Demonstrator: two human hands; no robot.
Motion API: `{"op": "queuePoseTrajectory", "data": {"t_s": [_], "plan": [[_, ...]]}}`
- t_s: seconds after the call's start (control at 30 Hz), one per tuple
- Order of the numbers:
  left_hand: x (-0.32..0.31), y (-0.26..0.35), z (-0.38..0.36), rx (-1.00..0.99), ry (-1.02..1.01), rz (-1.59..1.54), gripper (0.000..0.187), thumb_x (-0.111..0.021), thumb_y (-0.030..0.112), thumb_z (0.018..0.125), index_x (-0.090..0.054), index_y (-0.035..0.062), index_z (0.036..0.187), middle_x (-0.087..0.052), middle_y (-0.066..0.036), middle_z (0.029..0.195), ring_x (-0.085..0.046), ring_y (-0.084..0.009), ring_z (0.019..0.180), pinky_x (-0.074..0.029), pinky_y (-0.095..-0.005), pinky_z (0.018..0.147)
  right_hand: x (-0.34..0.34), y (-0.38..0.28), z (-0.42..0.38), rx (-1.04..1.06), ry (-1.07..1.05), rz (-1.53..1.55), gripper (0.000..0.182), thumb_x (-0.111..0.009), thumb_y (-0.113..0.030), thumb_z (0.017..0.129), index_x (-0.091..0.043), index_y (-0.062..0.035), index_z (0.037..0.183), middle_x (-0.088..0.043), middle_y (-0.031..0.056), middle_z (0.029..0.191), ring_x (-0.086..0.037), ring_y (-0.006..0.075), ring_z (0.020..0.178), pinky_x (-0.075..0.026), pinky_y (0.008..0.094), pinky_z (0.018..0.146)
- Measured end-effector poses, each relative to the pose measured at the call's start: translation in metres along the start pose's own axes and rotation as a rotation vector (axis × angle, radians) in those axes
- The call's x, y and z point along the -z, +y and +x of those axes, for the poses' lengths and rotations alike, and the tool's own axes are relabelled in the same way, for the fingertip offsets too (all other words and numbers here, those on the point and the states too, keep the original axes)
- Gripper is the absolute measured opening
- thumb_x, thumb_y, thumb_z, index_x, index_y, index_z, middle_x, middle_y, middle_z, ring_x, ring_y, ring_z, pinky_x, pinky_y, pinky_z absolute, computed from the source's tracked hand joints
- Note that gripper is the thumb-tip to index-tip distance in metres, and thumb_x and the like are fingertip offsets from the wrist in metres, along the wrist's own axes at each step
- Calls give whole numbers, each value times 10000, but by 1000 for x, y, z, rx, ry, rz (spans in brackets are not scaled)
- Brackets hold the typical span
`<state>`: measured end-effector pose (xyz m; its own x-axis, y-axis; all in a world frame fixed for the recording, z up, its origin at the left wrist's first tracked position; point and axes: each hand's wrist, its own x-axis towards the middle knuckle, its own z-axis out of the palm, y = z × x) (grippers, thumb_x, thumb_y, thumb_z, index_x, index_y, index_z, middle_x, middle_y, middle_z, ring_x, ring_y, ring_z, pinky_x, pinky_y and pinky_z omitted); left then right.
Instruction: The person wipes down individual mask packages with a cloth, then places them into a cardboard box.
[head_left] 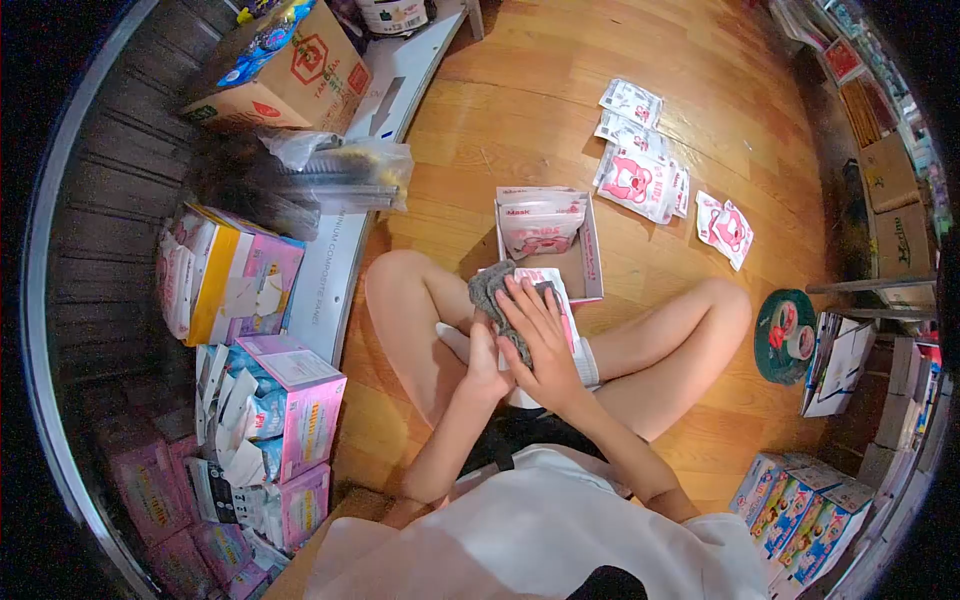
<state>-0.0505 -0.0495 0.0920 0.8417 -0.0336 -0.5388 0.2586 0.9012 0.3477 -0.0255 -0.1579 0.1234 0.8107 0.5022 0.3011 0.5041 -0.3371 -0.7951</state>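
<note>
A crumpled grey cloth is between my two hands above my lap. My right hand lies over the cloth, its fingers reaching forward and pressing on it. My left hand is closed against the cloth's near left side with the thumb up; its other fingers are mostly hidden. Beneath the cloth and my right hand shows part of a white pack with red print. Just ahead, an open box holds several upright mask packs at its left and far side.
Several white pouches with pink bears lie ahead on the wooden floor, another pouch to their right. Stacked cartons and a low shelf stand left. Tape rolls and colourful boxes are right.
</note>
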Motion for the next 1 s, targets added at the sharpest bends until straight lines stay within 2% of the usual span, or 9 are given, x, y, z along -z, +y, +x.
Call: {"op": "queuePoseTrajectory", "data": {"t_s": [0.3,0.33,0.43,0.47,0.6,0.7,0.73,0.87,1.0], "plan": [[-38,11,-20,63,-78,-122,606,-321,570,978,-497,96,1314,-550,-52,1319,-542,-218,1182,-393,-381,1034,14,-3,-12,-48,144,28,518,-536,-166,901,-435,-13,1385,-363,215,1469,-298,388,1384,-135,538,1136],[-40,9,-20,24,-62,-104,566,-363,533,982,-501,103,1323,-595,-67,1245,-569,-207,1133,-412,-357,1018,13,-4,-13,-88,176,58,517,-534,-165,902,-435,-20,1388,-367,202,1472,-291,386,1387,-134,535,1137],[-33,2,-15,-103,1,89,587,-407,559,958,-528,85,1283,-599,-61,1252,-560,-202,1158,-406,-357,1022,12,-2,-17,-81,71,26,521,-541,-166,894,-443,-28,1387,-367,182,1478,-290,377,1391,-133,543,1135],[-26,3,-13,-24,7,9,542,-429,519,964,-539,87,1273,-609,-67,1237,-571,-202,1144,-428,-365,1002,13,-4,-18,-51,46,8,520,-545,-165,891,-449,-31,1384,-371,177,1477,-292,374,1391,-130,547,1134],[-11,21,-11,102,-237,-207,585,-405,536,963,-537,62,1280,-622,-106,1218,-604,-238,1103,-454,-403,990,19,-8,-17,26,4,-44,517,-560,-161,874,-471,-39,1368,-385,167,1472,-300,368,1392,-115,560,1132],[-3,27,-12,56,-241,-34,618,-392,549,962,-505,54,1316,-600,-115,1253,-593,-235,1126,-454,-404,993,24,-4,-13,49,9,-52,519,-572,-154,862,-480,-51,1363,-385,170,1472,-294,375,1395,-102,565,1133],[6,30,-10,46,-291,37,542,-400,451,1001,-449,53,1366,-554,-85,1306,-555,-211,1161,-431,-380,1009,26,-2,-12,55,-1,-40,522,-574,-151,859,-479,-53,1364,-377,171,1477,-288,376,1398,-100,565,1133],[-8,31,-21,9,-33,396,528,-420,413,1010,-430,27,1369,-513,-61,1323,-496,-154,1186,-418,-320,1002,29,5,-9,44,10,16,505,-535,-85,863,-476,-32,1362,-328,201,1500,-239,370,1422,-76,547,1143],[-8,23,-23,-107,-112,597,562,-392,441,1012,-416,10,1372,-515,-101,1316,-523,-169,1163,-431,-313,990,22,13,-8,-31,115,32,472,-470,-55,905,-455,-6,1374,-294,210,1516,-224,350,1432,-84,505,1153]]}}
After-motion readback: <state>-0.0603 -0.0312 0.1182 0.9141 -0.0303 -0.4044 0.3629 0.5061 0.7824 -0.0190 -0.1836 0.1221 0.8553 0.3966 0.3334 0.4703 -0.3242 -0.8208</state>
